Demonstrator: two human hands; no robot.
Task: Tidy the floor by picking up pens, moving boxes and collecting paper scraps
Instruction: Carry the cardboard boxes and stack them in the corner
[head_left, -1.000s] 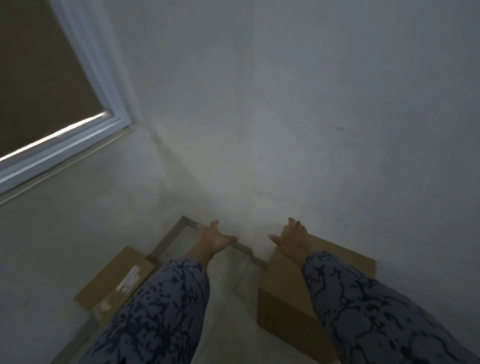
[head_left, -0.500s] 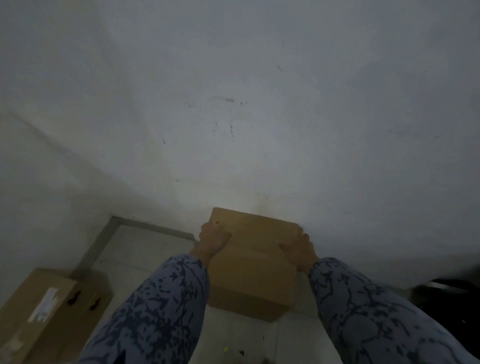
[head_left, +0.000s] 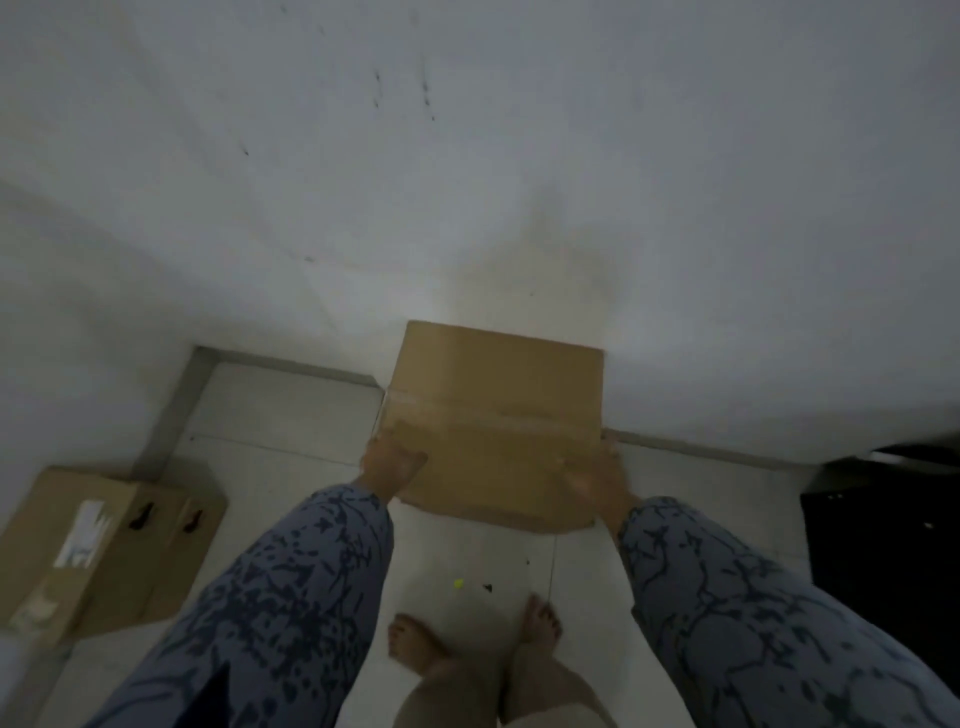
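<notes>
A brown cardboard box (head_left: 493, 421) stands on the pale tiled floor against the white wall, straight ahead of me. My left hand (head_left: 389, 465) grips its near left corner, and my right hand (head_left: 600, 480) grips its near right edge. A second cardboard box (head_left: 98, 545) with a white label lies on the floor at the left, by the room's corner. Small scraps, one bright yellow (head_left: 457, 583) and one dark (head_left: 487, 587), lie on the tiles between the held box and my bare feet (head_left: 415, 644).
White walls meet in a corner at the far left, with a grey skirting (head_left: 176, 405) along the floor. A black object (head_left: 883, 519) stands at the right edge. Bare tiles (head_left: 280, 410) show left of the held box.
The view has tilted down since a second ago; the window has left the frame and my feet now show. Both hands have closed onto the box's near corners.
</notes>
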